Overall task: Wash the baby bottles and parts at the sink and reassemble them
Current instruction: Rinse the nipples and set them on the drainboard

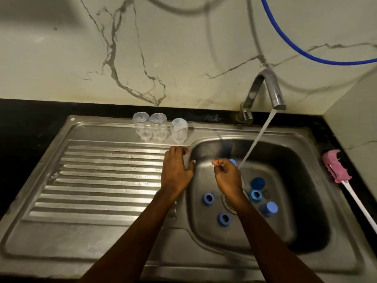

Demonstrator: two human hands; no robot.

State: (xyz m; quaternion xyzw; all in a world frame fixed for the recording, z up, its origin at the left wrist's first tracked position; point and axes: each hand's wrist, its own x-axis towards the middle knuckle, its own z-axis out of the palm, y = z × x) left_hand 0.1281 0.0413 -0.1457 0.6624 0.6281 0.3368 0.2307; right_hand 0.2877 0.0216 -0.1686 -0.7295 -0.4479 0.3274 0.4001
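Observation:
Three clear baby bottles (158, 126) stand upside down in a row at the back of the steel drainboard (98, 180). Several blue parts lie in the sink basin (306, 180): screw rings (208, 199) (224, 219) (256, 195) and caps (269, 209) (258, 183). My left hand (176, 172) rests on the rim between drainboard and basin, fingers relaxed, holding nothing. My right hand (227, 176) hovers over the basin just left of the water stream, fingers curled. A small blue piece (233, 161) peeks out behind its knuckles; whether the hand holds it is unclear.
The tap (271, 90) at the back right runs a slanted stream into the basin. A pink bottle brush (336, 168) with a white handle lies on the black counter to the right. A blue hose (306, 54) hangs across the marble wall.

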